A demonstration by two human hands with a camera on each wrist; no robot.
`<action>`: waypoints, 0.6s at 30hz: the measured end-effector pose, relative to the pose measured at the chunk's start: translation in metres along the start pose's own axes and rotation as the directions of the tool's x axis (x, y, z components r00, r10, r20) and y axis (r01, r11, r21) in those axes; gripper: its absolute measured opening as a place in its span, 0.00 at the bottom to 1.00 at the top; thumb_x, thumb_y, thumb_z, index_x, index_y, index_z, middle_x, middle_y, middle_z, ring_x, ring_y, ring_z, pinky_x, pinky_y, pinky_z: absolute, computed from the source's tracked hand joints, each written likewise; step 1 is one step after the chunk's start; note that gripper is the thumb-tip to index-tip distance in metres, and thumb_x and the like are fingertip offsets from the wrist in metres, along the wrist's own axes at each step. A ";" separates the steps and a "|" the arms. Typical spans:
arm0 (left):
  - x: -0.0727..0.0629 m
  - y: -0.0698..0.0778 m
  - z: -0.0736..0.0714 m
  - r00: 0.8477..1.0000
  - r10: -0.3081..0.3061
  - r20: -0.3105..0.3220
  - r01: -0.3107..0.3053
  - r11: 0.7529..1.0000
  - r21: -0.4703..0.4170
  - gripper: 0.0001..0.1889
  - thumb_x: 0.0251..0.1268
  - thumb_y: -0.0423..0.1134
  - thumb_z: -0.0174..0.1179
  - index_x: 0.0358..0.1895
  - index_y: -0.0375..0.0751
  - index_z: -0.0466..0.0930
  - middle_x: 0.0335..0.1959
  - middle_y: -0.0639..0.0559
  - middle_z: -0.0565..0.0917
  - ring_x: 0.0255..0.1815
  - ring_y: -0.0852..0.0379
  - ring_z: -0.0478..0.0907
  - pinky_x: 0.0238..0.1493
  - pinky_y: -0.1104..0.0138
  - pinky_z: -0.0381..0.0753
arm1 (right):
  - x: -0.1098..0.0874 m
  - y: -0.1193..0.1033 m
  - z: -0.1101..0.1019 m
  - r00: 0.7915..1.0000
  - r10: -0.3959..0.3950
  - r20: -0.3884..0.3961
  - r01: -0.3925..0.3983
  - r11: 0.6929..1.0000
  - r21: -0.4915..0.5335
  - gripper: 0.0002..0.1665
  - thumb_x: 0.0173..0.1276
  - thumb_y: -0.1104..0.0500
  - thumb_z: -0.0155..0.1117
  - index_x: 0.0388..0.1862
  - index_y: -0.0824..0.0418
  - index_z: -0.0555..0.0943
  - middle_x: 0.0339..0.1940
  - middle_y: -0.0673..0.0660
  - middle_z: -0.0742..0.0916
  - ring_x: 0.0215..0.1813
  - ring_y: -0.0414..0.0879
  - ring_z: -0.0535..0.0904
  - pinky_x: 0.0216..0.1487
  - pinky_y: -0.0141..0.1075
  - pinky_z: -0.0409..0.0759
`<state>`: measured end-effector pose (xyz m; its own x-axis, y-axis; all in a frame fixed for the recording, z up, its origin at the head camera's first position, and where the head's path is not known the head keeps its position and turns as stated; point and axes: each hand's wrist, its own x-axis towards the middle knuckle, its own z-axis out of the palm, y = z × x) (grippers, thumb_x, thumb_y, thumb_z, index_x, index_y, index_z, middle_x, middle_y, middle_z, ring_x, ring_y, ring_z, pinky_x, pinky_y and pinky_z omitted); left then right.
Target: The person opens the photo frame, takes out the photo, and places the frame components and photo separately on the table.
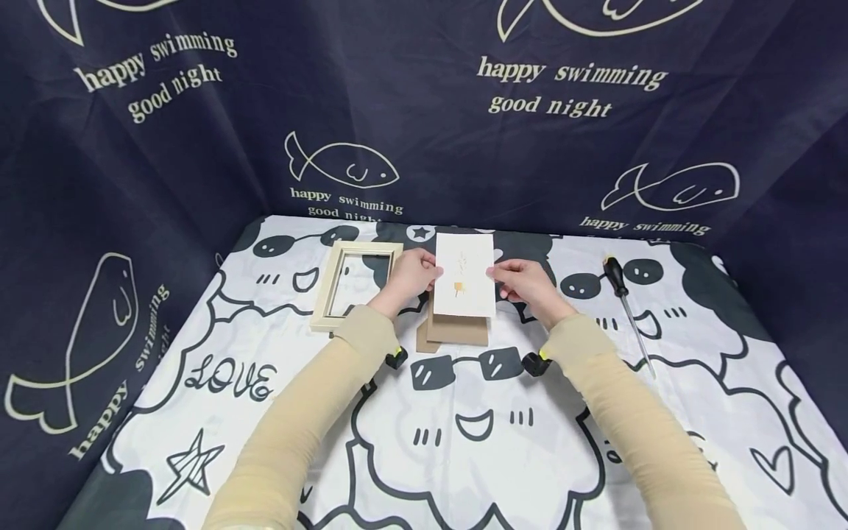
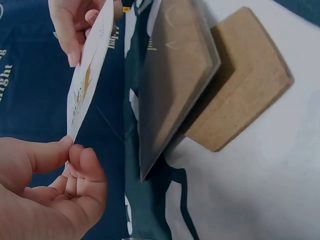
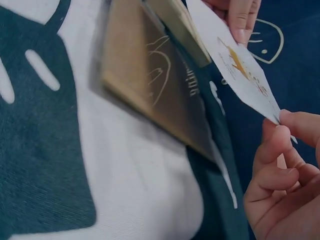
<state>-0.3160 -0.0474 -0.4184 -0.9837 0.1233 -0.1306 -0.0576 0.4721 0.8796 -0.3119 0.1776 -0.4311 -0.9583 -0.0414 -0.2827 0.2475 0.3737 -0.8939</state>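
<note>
A white picture card [image 1: 466, 283] with a small orange print is held up by both hands, one at each side edge. My left hand [image 1: 414, 272] pinches its left edge between thumb and fingers; in the left wrist view that pinch by the left hand [image 2: 65, 185] shows close up. My right hand [image 1: 526, 283] pinches the opposite edge. Below the card lies a brown backing board [image 1: 464, 333], partly hidden by it, with a glossy, reflecting top in the right wrist view. Under that board a smaller brown piece [image 2: 245, 80] sticks out.
An empty cream picture frame [image 1: 324, 294] lies just left of my left hand. To the right, a screwdriver [image 1: 616, 278] with a black handle rests on the printed cloth [image 1: 530, 456]. A dark blue curtain [image 1: 437, 162] hangs behind the table's far edge.
</note>
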 end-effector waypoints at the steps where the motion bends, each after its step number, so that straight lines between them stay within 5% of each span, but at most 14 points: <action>1: 0.001 -0.001 0.001 1.000 0.002 -0.003 -0.002 1.000 0.019 0.11 0.64 0.33 0.58 0.46 0.30 0.75 0.29 0.46 0.81 0.21 0.61 0.76 0.30 0.69 0.80 | 0.001 0.001 0.001 1.000 0.003 -0.001 -0.003 1.000 -0.010 0.21 0.62 0.50 0.66 0.47 0.62 0.77 0.23 0.46 0.78 0.20 0.36 0.73 0.23 0.27 0.69; 5: 0.004 -0.002 0.003 0.999 0.014 -0.029 -0.010 0.991 0.131 0.12 0.64 0.35 0.59 0.47 0.31 0.76 0.36 0.42 0.83 0.27 0.58 0.78 0.27 0.73 0.74 | 0.005 0.004 0.009 1.000 0.020 -0.003 -0.020 0.999 -0.044 0.20 0.61 0.52 0.67 0.46 0.62 0.77 0.22 0.46 0.78 0.20 0.36 0.73 0.22 0.27 0.69; 11: 0.005 -0.002 0.008 0.996 0.025 -0.091 0.001 0.960 0.278 0.12 0.62 0.35 0.60 0.46 0.31 0.77 0.41 0.41 0.83 0.41 0.49 0.80 0.42 0.63 0.79 | 0.011 0.009 0.020 0.999 0.011 -0.038 -0.016 0.993 -0.117 0.18 0.60 0.55 0.68 0.44 0.63 0.77 0.21 0.48 0.79 0.18 0.37 0.72 0.19 0.28 0.66; 18: 0.007 -0.005 0.014 0.995 0.023 -0.093 0.013 0.928 0.372 0.13 0.63 0.33 0.58 0.48 0.30 0.76 0.46 0.40 0.81 0.49 0.47 0.78 0.49 0.61 0.78 | 0.012 0.006 0.025 0.997 0.005 -0.083 -0.023 0.976 -0.217 0.16 0.59 0.56 0.68 0.43 0.64 0.78 0.21 0.49 0.79 0.17 0.38 0.71 0.17 0.27 0.66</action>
<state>-0.3197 -0.0366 -0.4306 -0.9963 0.0526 -0.0673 -0.0032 0.7642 0.6449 -0.3183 0.1557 -0.4487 -0.9655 0.0376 -0.2577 0.2331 0.5664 -0.7905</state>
